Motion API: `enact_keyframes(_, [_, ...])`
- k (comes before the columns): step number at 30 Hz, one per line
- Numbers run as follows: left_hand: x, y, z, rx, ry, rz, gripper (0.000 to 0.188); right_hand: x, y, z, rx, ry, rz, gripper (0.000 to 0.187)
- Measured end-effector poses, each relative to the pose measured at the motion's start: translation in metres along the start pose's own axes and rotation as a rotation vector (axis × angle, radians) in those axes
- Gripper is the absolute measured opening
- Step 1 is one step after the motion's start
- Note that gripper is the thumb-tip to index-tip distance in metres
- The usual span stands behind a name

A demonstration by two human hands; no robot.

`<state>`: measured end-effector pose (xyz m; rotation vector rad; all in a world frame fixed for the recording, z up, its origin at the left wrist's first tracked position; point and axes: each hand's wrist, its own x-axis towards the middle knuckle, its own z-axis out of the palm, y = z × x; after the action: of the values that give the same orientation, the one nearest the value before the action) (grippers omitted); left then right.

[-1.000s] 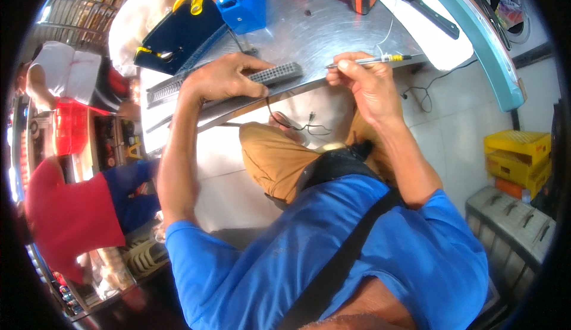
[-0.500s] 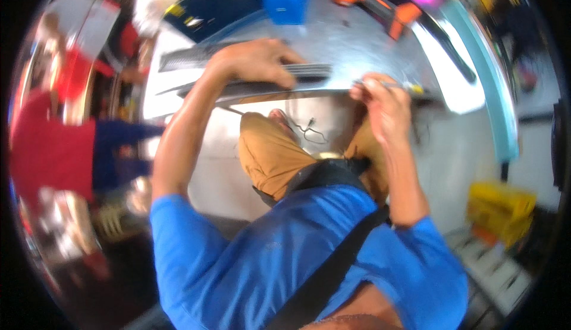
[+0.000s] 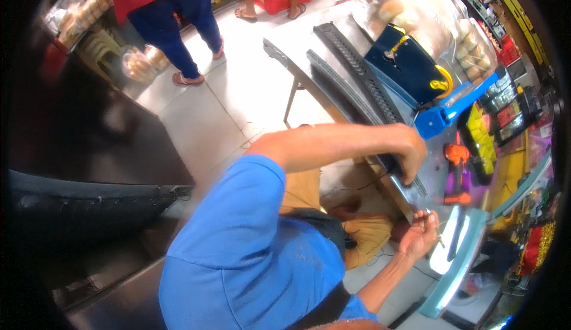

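My left hand (image 3: 410, 154) reaches across the bench with its fingers curled down over a long dark metal strip (image 3: 347, 86), whose end shows just beyond the fingertips. Beside that strip lies a second, perforated dark strip (image 3: 360, 68). At the bench's near edge my right hand (image 3: 420, 235) is closed, palm partly upward, around a thin rod-like tool (image 3: 441, 238) with a yellowish end. Its exact kind is too small to tell. The two hands are a short way apart.
Behind the strips stand a dark blue box (image 3: 404, 62) with yellow parts and a blue tool (image 3: 437, 119). An orange-and-black power tool (image 3: 457, 154) lies farther right, near a teal-edged panel (image 3: 458, 270). A person in dark blue trousers (image 3: 175, 21) stands at the far left.
My view has swung left, so the bench now runs diagonally on the right and more floor shows. My left hand remains at the strips, and my right hand keeps the thin tool.
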<state>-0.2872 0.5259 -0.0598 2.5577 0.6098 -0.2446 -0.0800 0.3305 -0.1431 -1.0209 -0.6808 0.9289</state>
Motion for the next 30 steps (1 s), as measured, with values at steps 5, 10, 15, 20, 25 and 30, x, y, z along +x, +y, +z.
enact_keyframes(5, [-0.006,0.018,0.003,0.003,0.124,-0.07,0.051,0.005,-0.02,-0.006,-0.079,0.006,-0.053,0.026])
enact_keyframes(10, [-0.002,0.023,0.006,-0.017,0.152,-0.1,0.05,0.008,-0.04,0.003,-0.191,0.064,-0.098,0.024])
enact_keyframes(15, [0.0,0.025,0.01,0.013,0.184,-0.061,0.049,0.012,-0.053,0.021,-0.269,0.073,-0.118,0.023])
enact_keyframes(20, [0.012,0.026,0.016,0.004,0.169,-0.101,0.05,0.022,-0.057,0.032,-0.259,-0.006,-0.09,0.023])
enact_keyframes(25, [0.023,0.029,0.024,0.011,0.209,-0.15,0.052,0.026,-0.05,0.049,-0.253,-0.029,-0.06,0.024])
enact_keyframes(30, [0.011,0.032,0.026,-0.002,0.25,-0.144,0.053,0.022,-0.047,0.055,-0.248,-0.058,-0.04,0.025])
